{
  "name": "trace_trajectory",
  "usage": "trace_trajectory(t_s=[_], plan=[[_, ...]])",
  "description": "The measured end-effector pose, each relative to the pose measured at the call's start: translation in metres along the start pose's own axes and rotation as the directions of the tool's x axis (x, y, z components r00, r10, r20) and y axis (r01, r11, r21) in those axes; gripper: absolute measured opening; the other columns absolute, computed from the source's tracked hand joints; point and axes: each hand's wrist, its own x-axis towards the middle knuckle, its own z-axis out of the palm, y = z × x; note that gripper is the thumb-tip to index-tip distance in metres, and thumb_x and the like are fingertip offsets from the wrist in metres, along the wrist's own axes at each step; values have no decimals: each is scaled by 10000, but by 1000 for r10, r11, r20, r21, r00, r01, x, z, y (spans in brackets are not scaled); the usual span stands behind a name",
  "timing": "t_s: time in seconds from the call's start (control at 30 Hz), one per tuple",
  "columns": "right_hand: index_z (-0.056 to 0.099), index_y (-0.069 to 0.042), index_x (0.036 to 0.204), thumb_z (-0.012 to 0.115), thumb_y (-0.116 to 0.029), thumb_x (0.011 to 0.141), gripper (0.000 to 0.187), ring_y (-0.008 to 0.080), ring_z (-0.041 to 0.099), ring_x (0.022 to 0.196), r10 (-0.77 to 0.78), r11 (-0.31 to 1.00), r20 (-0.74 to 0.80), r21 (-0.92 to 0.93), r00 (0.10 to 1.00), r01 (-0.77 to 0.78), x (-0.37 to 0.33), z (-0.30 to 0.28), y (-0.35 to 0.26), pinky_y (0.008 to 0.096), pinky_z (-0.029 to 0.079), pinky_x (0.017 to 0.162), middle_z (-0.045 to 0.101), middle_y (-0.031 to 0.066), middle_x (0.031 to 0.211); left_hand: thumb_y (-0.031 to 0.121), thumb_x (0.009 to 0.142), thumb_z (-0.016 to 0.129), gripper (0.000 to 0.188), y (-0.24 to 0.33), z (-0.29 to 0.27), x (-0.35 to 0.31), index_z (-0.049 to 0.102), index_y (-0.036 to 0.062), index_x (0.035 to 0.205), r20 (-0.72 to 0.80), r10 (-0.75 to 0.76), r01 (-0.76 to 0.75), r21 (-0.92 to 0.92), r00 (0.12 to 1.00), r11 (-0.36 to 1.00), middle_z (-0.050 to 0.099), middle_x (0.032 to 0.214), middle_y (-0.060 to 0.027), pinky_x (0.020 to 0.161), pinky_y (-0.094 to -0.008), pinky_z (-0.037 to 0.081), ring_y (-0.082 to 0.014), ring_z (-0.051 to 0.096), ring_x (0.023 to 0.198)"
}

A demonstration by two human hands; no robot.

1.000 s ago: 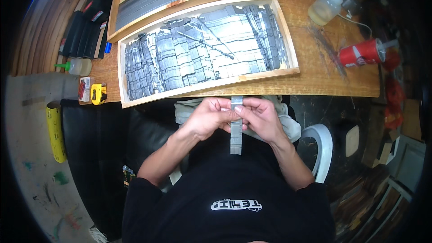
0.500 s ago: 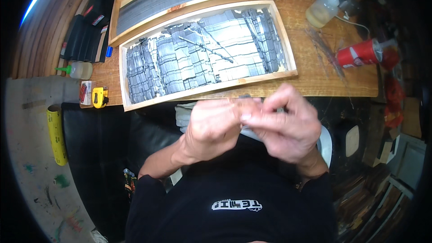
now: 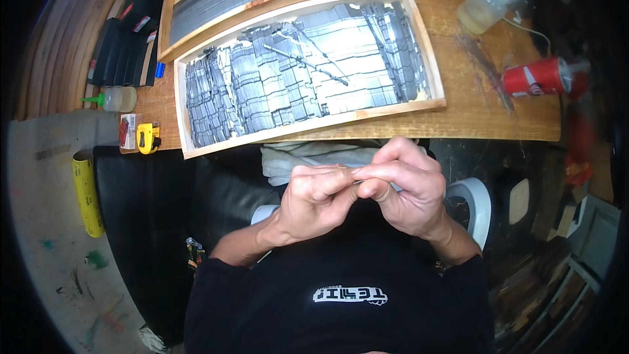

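Observation:
Close together in front of my chest, just off the table's near edge, are my left hand (image 3: pixel 320 198) and my right hand (image 3: pixel 409 187). Both are closed in a pinch with fingertips meeting. Whatever sits between them is too small or hidden to name. Beyond them on the table lies a shallow wooden tray (image 3: pixel 347 118), filled with layered grey and silver strips (image 3: pixel 275 82). Two thin dark sticks (image 3: pixel 308 65) lie across the strips. A second wooden tray (image 3: pixel 171 26) with dark grey sheeting stands behind it.
The wooden table (image 3: pixel 472 115) holds a yellow tape measure (image 3: pixel 148 138), a green-tipped bottle (image 3: pixel 120 99), a red can (image 3: pixel 537 77), a squeeze bottle (image 3: pixel 481 11) and thin twigs (image 3: pixel 483 69). A yellow roll (image 3: pixel 88 193) stands at left. Grey cloth (image 3: pixel 295 157) hangs below the table edge.
My hands were blurred and overlapping; now they are steadier, fingertips meeting. My right hand has shifted slightly left and lower. The whole view has shifted a little, with the tray sitting slightly higher.

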Motion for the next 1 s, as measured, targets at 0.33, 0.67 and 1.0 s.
trace_trajectory(t_s=[0.33,0.67,1.0], plan=[[842,-43,987,879,-3,808,187,141,659,766,293,933,169,165,941,-320,-25,24,39,278,513,658,679,42,854,-32,911,764,186,-40,16,-53,783,-33,1096,-65,-245,244,-17,967,970,694,726,-139,536,-305,477,-194,638,568],[833,-27,940,890,-7,799,153,132,648,736,321,924,144,170,936,-343,-26,28,41,269,489,622,671,38,819,9,939,753,168,-37,13,-51,790,-10,1102,-38,-305,306,23,952,952,696,711,-131,528,-297,467,-180,631,546],[810,-6,1008,866,1,835,182,147,659,746,340,928,58,139,939,-345,-29,24,35,271,508,646,689,63,861,34,939,764,163,-41,1,-36,794,15,1099,104,-361,369,-64,927,927,760,811,-170,566,-307,508,-230,695,606]])
